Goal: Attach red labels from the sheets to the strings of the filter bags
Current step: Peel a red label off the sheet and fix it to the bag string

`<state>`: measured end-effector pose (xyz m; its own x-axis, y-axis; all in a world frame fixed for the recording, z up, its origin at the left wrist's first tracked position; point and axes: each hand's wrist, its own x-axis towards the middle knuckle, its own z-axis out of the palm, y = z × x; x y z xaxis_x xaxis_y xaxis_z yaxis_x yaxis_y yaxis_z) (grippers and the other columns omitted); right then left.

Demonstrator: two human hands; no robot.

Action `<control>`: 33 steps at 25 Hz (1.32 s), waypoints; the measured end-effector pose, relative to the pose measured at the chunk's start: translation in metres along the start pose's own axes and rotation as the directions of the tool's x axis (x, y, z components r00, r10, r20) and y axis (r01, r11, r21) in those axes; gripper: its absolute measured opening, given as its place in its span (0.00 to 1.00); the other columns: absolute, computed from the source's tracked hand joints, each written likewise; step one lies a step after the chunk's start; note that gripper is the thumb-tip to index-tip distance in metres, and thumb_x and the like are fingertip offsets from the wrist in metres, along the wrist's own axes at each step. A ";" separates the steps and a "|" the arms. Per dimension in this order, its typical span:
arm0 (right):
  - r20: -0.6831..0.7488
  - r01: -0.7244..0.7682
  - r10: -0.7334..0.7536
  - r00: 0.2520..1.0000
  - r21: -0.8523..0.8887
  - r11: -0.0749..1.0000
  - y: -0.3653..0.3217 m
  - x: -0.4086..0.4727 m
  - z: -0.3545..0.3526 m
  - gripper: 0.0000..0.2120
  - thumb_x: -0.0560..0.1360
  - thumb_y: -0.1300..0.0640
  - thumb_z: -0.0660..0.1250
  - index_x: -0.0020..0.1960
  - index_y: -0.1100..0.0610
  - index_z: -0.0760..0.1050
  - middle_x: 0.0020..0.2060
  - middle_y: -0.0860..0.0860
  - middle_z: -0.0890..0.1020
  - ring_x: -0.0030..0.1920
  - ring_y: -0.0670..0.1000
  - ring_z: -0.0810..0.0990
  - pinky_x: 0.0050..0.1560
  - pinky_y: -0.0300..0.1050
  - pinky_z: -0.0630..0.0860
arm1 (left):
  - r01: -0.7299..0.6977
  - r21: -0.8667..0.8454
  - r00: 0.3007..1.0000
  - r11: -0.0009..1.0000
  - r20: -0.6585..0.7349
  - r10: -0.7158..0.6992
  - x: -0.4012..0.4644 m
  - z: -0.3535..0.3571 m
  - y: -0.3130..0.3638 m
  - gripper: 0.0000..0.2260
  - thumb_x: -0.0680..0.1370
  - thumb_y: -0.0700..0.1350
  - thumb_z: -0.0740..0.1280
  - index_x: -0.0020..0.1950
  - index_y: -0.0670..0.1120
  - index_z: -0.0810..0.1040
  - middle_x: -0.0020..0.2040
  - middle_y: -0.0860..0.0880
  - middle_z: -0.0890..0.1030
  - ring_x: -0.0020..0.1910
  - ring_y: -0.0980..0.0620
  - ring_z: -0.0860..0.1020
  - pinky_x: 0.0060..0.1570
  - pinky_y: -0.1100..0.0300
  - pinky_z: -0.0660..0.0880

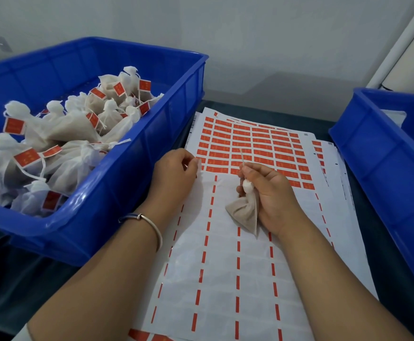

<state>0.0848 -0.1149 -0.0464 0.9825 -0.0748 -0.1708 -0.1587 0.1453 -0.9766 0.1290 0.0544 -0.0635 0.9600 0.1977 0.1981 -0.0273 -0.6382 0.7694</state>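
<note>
- Filter bag held in the right hand, near the middle of the view, just above the label sheet.
- Small, pale and puffy, tied at the neck, fat end hanging down toward 7 o'clock.
- Right hand curled round the bag's neck, thumb and fingers pinching the string.
- String thin and pale, sticking up toward 12 o'clock over the red labels.
- Left hand at 9 o'clock from the right hand, fingers bent, fingertips together at the left edge of the red rows; too small to tell if a label is pinched there.
- Both hands near each other but not touching.
- Silver bracelet on the left wrist.
- Label sheet flat on the dark tabletop, running from 6 o'clock up to 12 o'clock.
- Red labels in neat rows on the far half; near half white, with only thin red dashes left.
- More sheets stacked under it, edges peeking out at 3 o'clock.
- Big blue bin at 9 o'clock, touching the sheet's left edge.
- Pile of filter bags inside it, many with red tags on their strings.
- Second blue bin at 3 o'clock, only partly seen, inside hard to make out.
- Pale wall at 12 o'clock behind it all.
</note>
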 end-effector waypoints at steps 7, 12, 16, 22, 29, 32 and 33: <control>-0.014 0.287 -0.309 0.951 -0.333 0.898 -0.017 -0.001 -0.001 0.04 0.72 0.53 0.70 0.39 0.46 0.79 0.36 0.37 0.83 0.43 0.36 0.81 0.35 0.26 0.74 | 0.081 -0.189 0.988 0.979 -0.118 -0.104 -0.005 -0.009 0.010 0.08 0.78 0.48 0.63 0.40 0.56 0.74 0.36 0.58 0.79 0.36 0.58 0.79 0.37 0.68 0.73; 0.064 0.411 -0.421 0.905 -0.388 0.824 -0.035 -0.006 -0.003 0.08 0.73 0.55 0.69 0.45 0.41 0.78 0.43 0.35 0.81 0.45 0.34 0.80 0.40 0.25 0.74 | 0.071 -0.332 0.978 0.941 -0.160 -0.131 -0.008 -0.013 0.016 0.08 0.78 0.47 0.64 0.39 0.56 0.75 0.34 0.60 0.79 0.35 0.65 0.79 0.33 0.74 0.71; 0.173 0.478 -0.449 0.877 -0.416 0.773 -0.050 -0.014 -0.003 0.11 0.72 0.57 0.70 0.46 0.41 0.76 0.37 0.35 0.81 0.39 0.36 0.82 0.37 0.23 0.72 | 0.031 -0.357 0.970 0.934 -0.216 -0.114 -0.010 -0.013 0.018 0.08 0.79 0.47 0.63 0.40 0.57 0.73 0.35 0.60 0.79 0.35 0.64 0.80 0.30 0.75 0.72; 0.317 0.503 -0.396 0.862 -0.423 0.754 -0.063 -0.025 0.004 0.07 0.70 0.56 0.70 0.40 0.43 0.78 0.33 0.36 0.83 0.36 0.39 0.83 0.36 0.26 0.74 | 0.076 -0.499 0.984 0.863 -0.101 -0.144 -0.010 -0.015 0.022 0.08 0.81 0.45 0.59 0.43 0.55 0.71 0.37 0.56 0.79 0.34 0.59 0.82 0.32 0.66 0.77; 0.394 0.513 -0.372 0.841 -0.361 0.779 -0.045 -0.023 0.015 0.08 0.72 0.60 0.71 0.40 0.48 0.79 0.35 0.42 0.84 0.37 0.42 0.84 0.37 0.29 0.77 | 0.354 -0.757 0.923 0.550 0.378 -0.074 -0.028 -0.012 0.038 0.09 0.80 0.39 0.59 0.45 0.43 0.77 0.33 0.51 0.82 0.32 0.54 0.81 0.31 0.63 0.77; 0.221 0.514 -0.468 0.856 -0.475 0.715 -0.037 -0.014 0.010 0.11 0.73 0.57 0.71 0.38 0.42 0.76 0.35 0.38 0.81 0.40 0.41 0.81 0.36 0.28 0.75 | 0.431 -0.745 0.877 0.509 0.478 -0.044 -0.027 -0.014 0.038 0.08 0.81 0.39 0.58 0.49 0.39 0.77 0.36 0.44 0.81 0.35 0.47 0.82 0.37 0.54 0.80; 0.179 0.507 -0.489 0.853 -0.503 0.700 -0.036 -0.011 0.008 0.11 0.73 0.56 0.71 0.38 0.41 0.76 0.37 0.38 0.80 0.42 0.43 0.79 0.37 0.28 0.75 | 0.442 -0.735 0.869 0.514 0.493 -0.042 -0.027 -0.014 0.038 0.09 0.81 0.39 0.58 0.50 0.39 0.76 0.36 0.44 0.81 0.35 0.46 0.82 0.41 0.52 0.81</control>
<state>0.0801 -0.1115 -0.0082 0.9336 0.0421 0.3558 0.3379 -0.4330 -0.8357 0.0986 0.0351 -0.0311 0.9728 -0.1679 -0.1598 0.2056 0.3064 0.9294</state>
